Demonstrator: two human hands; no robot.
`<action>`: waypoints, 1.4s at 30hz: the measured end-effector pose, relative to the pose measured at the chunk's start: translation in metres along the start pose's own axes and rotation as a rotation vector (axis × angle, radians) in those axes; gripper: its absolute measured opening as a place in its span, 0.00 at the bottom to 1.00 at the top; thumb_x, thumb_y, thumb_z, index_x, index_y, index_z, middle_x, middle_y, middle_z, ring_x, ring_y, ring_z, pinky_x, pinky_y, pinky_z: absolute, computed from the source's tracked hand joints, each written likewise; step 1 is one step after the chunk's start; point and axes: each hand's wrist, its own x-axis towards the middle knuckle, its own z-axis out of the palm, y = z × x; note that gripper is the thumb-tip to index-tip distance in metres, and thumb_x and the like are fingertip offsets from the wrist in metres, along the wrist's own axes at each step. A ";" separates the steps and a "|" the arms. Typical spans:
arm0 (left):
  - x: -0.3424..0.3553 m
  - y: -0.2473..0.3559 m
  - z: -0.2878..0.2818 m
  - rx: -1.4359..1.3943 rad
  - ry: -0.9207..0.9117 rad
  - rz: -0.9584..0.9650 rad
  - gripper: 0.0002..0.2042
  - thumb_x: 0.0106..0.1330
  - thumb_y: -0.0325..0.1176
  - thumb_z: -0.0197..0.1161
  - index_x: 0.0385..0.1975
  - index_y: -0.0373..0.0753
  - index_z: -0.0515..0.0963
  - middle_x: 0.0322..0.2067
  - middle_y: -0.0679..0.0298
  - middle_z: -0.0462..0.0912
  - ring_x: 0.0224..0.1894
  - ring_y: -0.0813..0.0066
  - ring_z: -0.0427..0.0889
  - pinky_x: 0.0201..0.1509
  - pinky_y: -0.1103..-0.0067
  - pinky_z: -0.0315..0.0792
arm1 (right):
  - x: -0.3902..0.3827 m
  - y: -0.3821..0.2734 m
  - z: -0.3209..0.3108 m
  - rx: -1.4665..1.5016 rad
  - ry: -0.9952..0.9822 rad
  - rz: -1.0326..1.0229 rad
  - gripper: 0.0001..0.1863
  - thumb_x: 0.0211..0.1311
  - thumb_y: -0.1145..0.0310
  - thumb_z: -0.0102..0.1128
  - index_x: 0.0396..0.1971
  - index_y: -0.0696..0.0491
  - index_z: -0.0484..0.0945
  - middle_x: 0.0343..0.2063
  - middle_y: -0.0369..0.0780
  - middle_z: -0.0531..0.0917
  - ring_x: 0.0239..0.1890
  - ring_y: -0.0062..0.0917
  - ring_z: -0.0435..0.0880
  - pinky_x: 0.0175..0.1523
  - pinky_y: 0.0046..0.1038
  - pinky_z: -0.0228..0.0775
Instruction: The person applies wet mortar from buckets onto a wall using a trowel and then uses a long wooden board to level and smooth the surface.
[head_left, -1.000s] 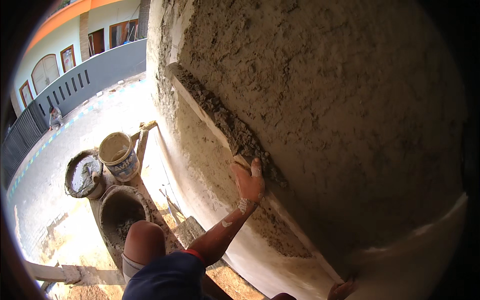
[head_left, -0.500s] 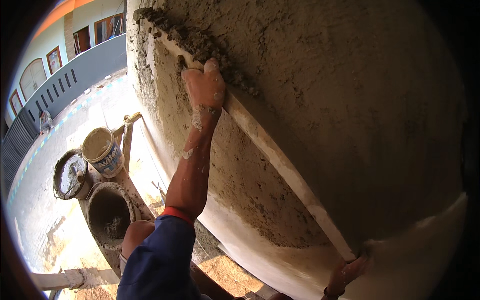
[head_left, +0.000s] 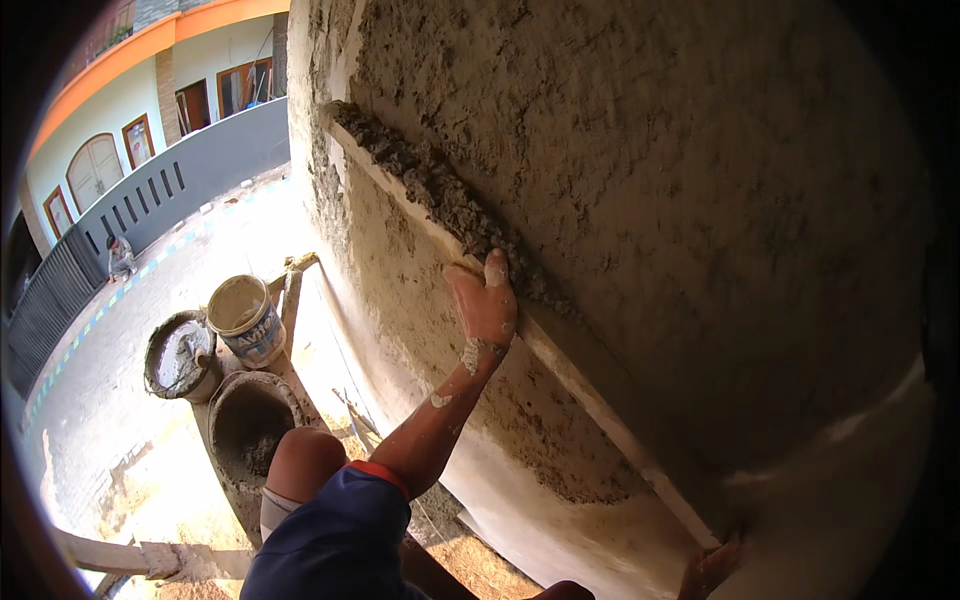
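Note:
My left hand [head_left: 483, 300] grips a long, pale straightedge board [head_left: 590, 400] lying diagonally across the rough plastered wall [head_left: 680, 200]. Its thumb is at the upper edge, beside a ragged ridge of wet grey mortar [head_left: 420, 170] along the board's upper part. Mortar is smeared on my wrist and forearm. My right hand [head_left: 712, 562], in shadow at lower right, is closed on the board's lower end, its fingers partly hidden. Below the rough patch the wall is smoother and paler.
Left of my knee and below me, a plank [head_left: 230, 470] holds a white bucket [head_left: 243, 310], a dark bucket of grey mix [head_left: 175, 360] and a mortar-crusted bucket [head_left: 250, 420]. Beyond are a paved road, a crouching person [head_left: 122, 260], a grey fence [head_left: 240, 140] and a house.
The board and my left hand rose between the first two frames, then came back down and rightward. The view has also shifted slightly. Both hands still grip the board.

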 end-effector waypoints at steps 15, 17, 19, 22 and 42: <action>0.136 0.107 0.005 -0.005 0.070 0.107 0.31 0.57 0.44 0.54 0.47 0.18 0.58 0.47 0.38 0.70 0.51 0.50 0.71 0.54 0.69 0.64 | 0.103 -0.087 -0.068 -0.033 0.051 0.006 0.39 0.59 0.40 0.42 0.58 0.59 0.57 0.57 0.52 0.61 0.61 0.48 0.55 0.62 0.48 0.46; 0.135 0.108 0.006 -0.024 0.064 0.078 0.31 0.57 0.44 0.54 0.47 0.17 0.59 0.47 0.38 0.70 0.51 0.50 0.71 0.54 0.69 0.64 | 0.108 -0.093 -0.070 -0.044 0.028 0.040 0.38 0.58 0.41 0.45 0.56 0.59 0.59 0.56 0.52 0.62 0.59 0.49 0.57 0.60 0.48 0.48; 0.152 0.098 0.008 0.022 0.080 0.127 0.31 0.57 0.43 0.54 0.47 0.17 0.59 0.46 0.38 0.71 0.50 0.50 0.72 0.53 0.68 0.64 | 0.110 -0.095 -0.068 -0.028 0.029 0.033 0.37 0.57 0.41 0.45 0.55 0.59 0.60 0.55 0.53 0.63 0.58 0.49 0.58 0.59 0.49 0.49; 0.135 0.098 0.006 0.029 0.004 0.105 0.30 0.57 0.43 0.55 0.47 0.19 0.59 0.43 0.39 0.72 0.47 0.50 0.73 0.51 0.67 0.65 | 0.106 -0.078 -0.066 0.057 0.064 -0.015 0.36 0.56 0.42 0.47 0.53 0.59 0.61 0.52 0.53 0.64 0.56 0.49 0.60 0.58 0.49 0.51; -0.090 0.066 0.007 -0.266 -0.311 0.073 0.31 0.59 0.42 0.59 0.49 0.24 0.51 0.46 0.36 0.66 0.52 0.45 0.68 0.55 0.66 0.61 | -0.007 0.092 -0.030 0.016 0.089 0.073 0.31 0.53 0.59 0.49 0.57 0.56 0.59 0.54 0.53 0.64 0.58 0.49 0.59 0.60 0.47 0.51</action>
